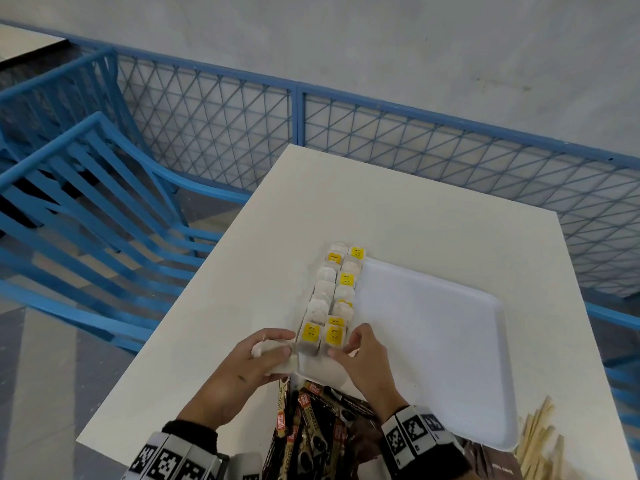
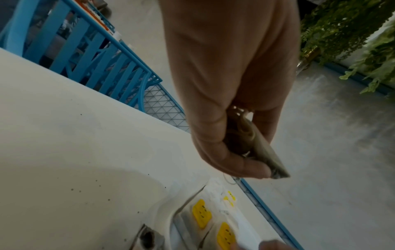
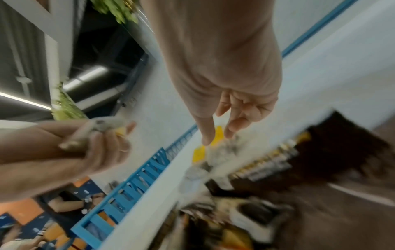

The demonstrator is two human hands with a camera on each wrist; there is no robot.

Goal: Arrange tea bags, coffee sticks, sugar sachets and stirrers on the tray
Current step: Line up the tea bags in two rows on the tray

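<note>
A white tray (image 1: 433, 341) lies on a white table (image 1: 398, 209). Two columns of tea bags (image 1: 337, 289) with yellow tags run along the tray's left edge. My left hand (image 1: 277, 351) hovers just left of the tray's near corner and grips a small bunch of tea bags (image 2: 269, 157). My right hand (image 1: 341, 346) pinches the nearest tea bag (image 1: 333, 337) of the right column by its near end, thumb and finger on either side of the yellow tag (image 3: 218, 133). Dark coffee sticks (image 1: 304, 427) lie heaped between my wrists. Wooden stirrers (image 1: 540, 441) lie at the tray's near right corner.
Blue slatted chairs (image 1: 86, 188) stand to the left of the table. A blue mesh fence (image 1: 381, 133) runs behind the table's far edge. A dark brown packet (image 1: 491, 459) lies beside the stirrers. The tray's right part (image 1: 450, 323) is bare.
</note>
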